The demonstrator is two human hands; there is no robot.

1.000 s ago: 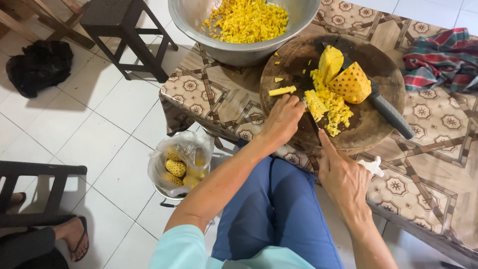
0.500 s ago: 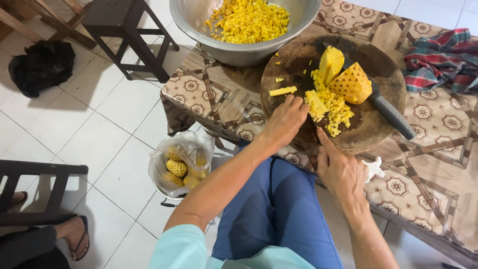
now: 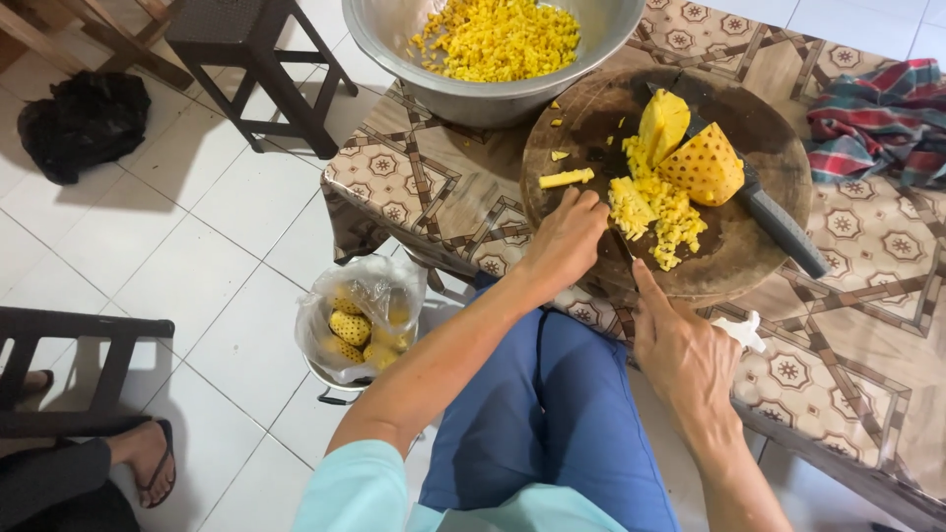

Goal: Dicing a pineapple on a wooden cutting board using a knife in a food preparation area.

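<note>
A: Where do the hands sit relative to the fruit?

B: The left hand [image 3: 564, 239] rests knuckles-up on the near-left rim of the round cutting board [image 3: 591, 118], fingers curled loosely, grasping nothing I can see. The right hand [image 3: 680, 350] lies at the board's near edge, forefinger stretched toward the diced pineapple [image 3: 658, 212]; its grip is unclear.

A: And the pieces?

B: The heap lies just beyond both hands, the left slightly nearer. Two pineapple chunks [image 3: 702, 163] stand behind it. The knife [image 3: 778, 219] lies slanted to the right, handle toward the worktop [image 3: 434, 187] edge.

A: Open room?

B: Bare board on the left; the steel bowl [image 3: 473, 94] touches the far-left rim.
</note>
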